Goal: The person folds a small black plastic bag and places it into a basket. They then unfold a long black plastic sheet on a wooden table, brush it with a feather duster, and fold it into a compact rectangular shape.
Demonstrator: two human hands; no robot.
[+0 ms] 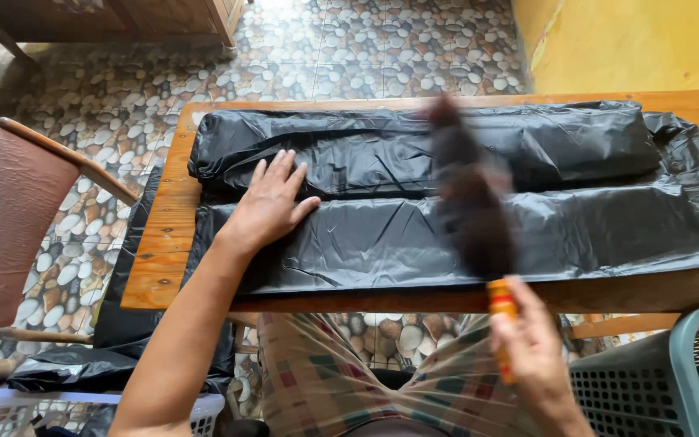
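Observation:
My left hand (273,202) lies flat, fingers spread, on a black plastic sheet (608,226) spread over a wooden table (159,243). A long black plastic roll (349,137) lies along the far side of the sheet, just beyond my fingertips. My right hand (535,352) grips the orange handle of a brush (471,202) whose dark bristles are blurred above the sheet's middle.
A brown padded chair (6,218) stands to the left of the table. More black plastic (111,340) hangs to the pebble-patterned floor. A white basket (82,413) sits at lower left and a grey perforated basket (657,380) at lower right. A yellow wall (633,40) rises behind.

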